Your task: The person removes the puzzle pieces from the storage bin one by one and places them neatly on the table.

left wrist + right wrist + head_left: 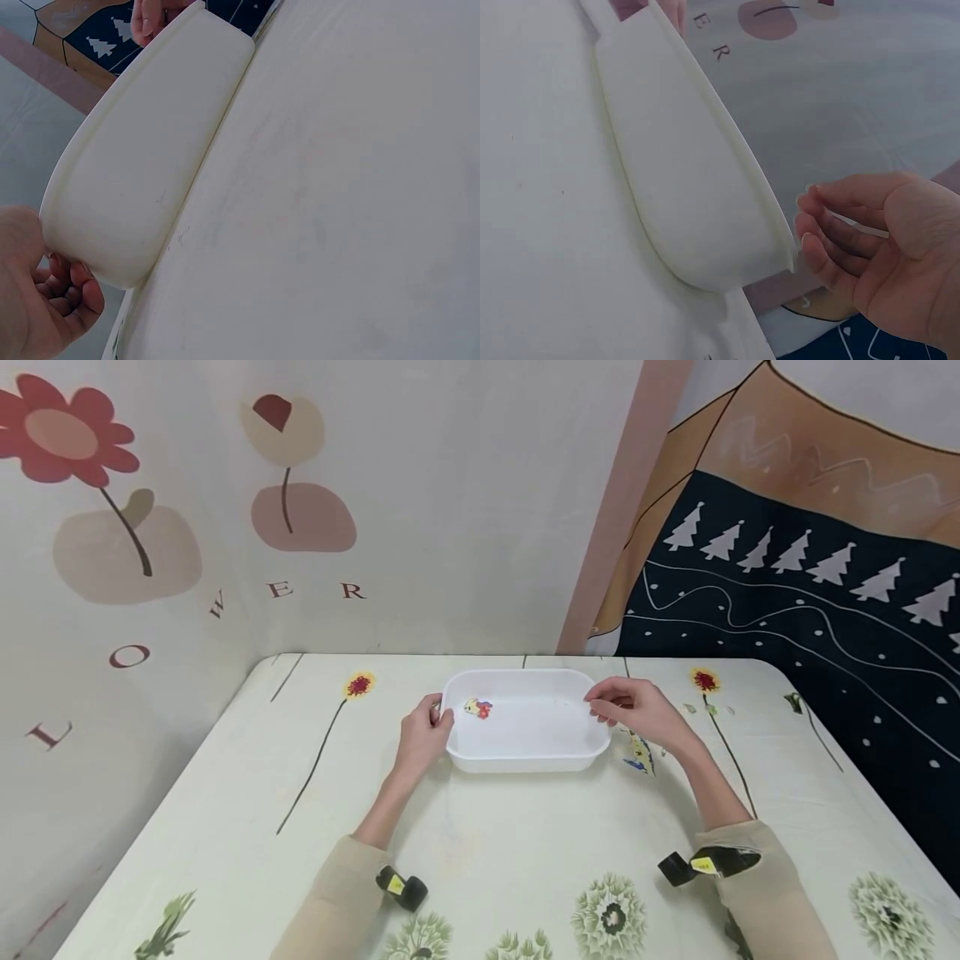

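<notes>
A white rectangular plastic tray (525,763) with rounded corners stands near the far edge of the table. Inside it, toward the left end, shows a small yellow and red figure (477,708), too small to make out. My left hand (426,735) grips the tray's left end, thumb at the rim and fingers curled below it, as the left wrist view also shows. At the right end is my right hand (637,710), its fingers loosely bent. Seen from the right wrist, the fingertips (810,196) are just beside the tray's rim (761,176), pinching nothing.
A pale cloth printed with flowers covers the table (360,877). Behind its far edge hangs a light curtain (450,510) with flower prints, and to the right a dark cloth (795,602) with white trees. A yellow and blue patterned shape (640,756) shows right of the tray.
</notes>
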Demonstrator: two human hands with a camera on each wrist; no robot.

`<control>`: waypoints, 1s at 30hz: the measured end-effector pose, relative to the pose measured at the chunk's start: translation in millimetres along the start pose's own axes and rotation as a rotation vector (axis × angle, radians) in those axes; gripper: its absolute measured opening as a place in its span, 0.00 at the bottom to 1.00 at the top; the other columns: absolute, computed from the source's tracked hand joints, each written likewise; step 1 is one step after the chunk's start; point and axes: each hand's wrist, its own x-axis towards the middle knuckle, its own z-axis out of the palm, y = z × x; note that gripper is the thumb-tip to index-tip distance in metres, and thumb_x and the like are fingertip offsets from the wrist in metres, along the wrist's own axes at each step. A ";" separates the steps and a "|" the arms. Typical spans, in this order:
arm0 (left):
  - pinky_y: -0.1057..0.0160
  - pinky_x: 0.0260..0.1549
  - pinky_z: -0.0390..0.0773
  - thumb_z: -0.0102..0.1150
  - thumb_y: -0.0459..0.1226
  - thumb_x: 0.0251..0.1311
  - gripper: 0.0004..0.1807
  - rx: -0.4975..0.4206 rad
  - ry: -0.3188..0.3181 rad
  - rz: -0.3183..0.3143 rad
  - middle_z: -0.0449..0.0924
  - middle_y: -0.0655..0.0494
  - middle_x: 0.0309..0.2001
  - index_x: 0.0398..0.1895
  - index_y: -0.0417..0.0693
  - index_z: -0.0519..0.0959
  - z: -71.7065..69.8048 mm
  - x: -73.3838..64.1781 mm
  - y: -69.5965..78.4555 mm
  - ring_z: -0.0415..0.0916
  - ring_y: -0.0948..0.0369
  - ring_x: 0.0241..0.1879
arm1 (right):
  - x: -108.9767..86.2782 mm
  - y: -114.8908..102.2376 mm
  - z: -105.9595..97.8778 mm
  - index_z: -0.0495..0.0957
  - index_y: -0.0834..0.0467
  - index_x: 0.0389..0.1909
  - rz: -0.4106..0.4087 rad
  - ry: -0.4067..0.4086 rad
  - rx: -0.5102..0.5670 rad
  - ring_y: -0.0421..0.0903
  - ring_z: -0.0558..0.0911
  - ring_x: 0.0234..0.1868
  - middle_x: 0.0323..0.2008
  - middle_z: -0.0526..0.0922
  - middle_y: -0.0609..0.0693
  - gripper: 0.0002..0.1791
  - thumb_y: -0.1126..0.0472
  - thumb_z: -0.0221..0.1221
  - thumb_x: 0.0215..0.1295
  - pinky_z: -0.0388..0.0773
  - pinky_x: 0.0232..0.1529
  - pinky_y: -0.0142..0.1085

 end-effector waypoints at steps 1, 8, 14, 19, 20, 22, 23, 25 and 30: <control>0.69 0.21 0.61 0.53 0.33 0.70 0.22 -0.002 -0.001 0.001 0.65 0.54 0.27 0.65 0.32 0.73 -0.1 -0.2 0.2 0.62 0.61 0.25 | 1.2 -1.6 2.9 0.81 0.62 0.51 -0.005 -0.005 0.005 0.59 0.82 0.40 0.42 0.85 0.57 0.12 0.60 0.59 0.73 0.81 0.40 0.34; 0.69 0.21 0.60 0.53 0.33 0.71 0.22 -0.004 -0.006 -0.010 0.65 0.54 0.27 0.65 0.32 0.72 -1.0 -1.3 1.7 0.62 0.61 0.25 | 11.8 -7.4 25.1 0.82 0.62 0.50 -0.051 -0.034 0.022 0.60 0.82 0.39 0.40 0.85 0.56 0.10 0.63 0.59 0.73 0.81 0.40 0.34; 0.69 0.21 0.61 0.52 0.34 0.71 0.23 -0.006 -0.008 -0.011 0.65 0.55 0.27 0.65 0.33 0.72 -1.0 -0.8 1.4 0.62 0.61 0.25 | 20.3 -11.0 43.6 0.81 0.64 0.49 -0.079 -0.040 0.058 0.59 0.82 0.38 0.39 0.84 0.56 0.10 0.66 0.59 0.71 0.81 0.38 0.37; 0.69 0.21 0.61 0.52 0.34 0.71 0.23 -0.011 -0.008 -0.005 0.65 0.55 0.27 0.65 0.32 0.72 -0.9 -0.4 1.3 0.62 0.61 0.25 | 27.9 -17.4 57.7 0.81 0.66 0.49 -0.123 -0.036 0.084 0.59 0.82 0.38 0.39 0.85 0.57 0.10 0.69 0.60 0.69 0.80 0.36 0.35; 0.69 0.21 0.61 0.52 0.34 0.71 0.23 -0.010 -0.007 -0.006 0.65 0.55 0.27 0.65 0.32 0.72 -0.8 -0.3 1.1 0.62 0.61 0.25 | 29.9 -18.1 60.6 0.80 0.68 0.49 -0.133 -0.035 0.085 0.60 0.82 0.38 0.39 0.85 0.57 0.10 0.69 0.60 0.69 0.80 0.36 0.34; 0.69 0.21 0.61 0.52 0.34 0.71 0.22 -0.008 -0.006 -0.007 0.65 0.55 0.27 0.65 0.33 0.72 -0.7 -0.1 0.8 0.62 0.61 0.25 | 33.5 -19.3 65.9 0.80 0.69 0.49 -0.148 -0.030 0.084 0.61 0.82 0.39 0.39 0.85 0.58 0.11 0.69 0.60 0.69 0.79 0.36 0.32; 0.69 0.21 0.61 0.52 0.34 0.71 0.22 -0.008 -0.006 -0.008 0.65 0.55 0.27 0.65 0.33 0.72 -0.6 0.0 0.8 0.62 0.61 0.25 | 35.3 -19.8 68.5 0.80 0.69 0.49 -0.153 -0.027 0.079 0.60 0.82 0.39 0.39 0.85 0.57 0.11 0.69 0.60 0.69 0.79 0.36 0.31; 0.69 0.21 0.61 0.52 0.34 0.71 0.22 -0.005 -0.004 -0.012 0.65 0.55 0.28 0.65 0.33 0.73 -0.5 -0.2 0.7 0.62 0.61 0.26 | 39.0 -21.1 73.7 0.80 0.69 0.49 -0.161 -0.016 0.073 0.58 0.82 0.38 0.39 0.85 0.57 0.12 0.69 0.60 0.68 0.79 0.37 0.31; 0.68 0.22 0.62 0.53 0.34 0.70 0.22 0.000 -0.001 -0.015 0.65 0.55 0.28 0.64 0.33 0.73 -0.2 -0.4 2.2 0.63 0.60 0.26 | 47.7 -25.2 86.2 0.81 0.68 0.49 -0.167 0.006 0.045 0.50 0.82 0.39 0.40 0.85 0.55 0.12 0.68 0.61 0.68 0.79 0.40 0.32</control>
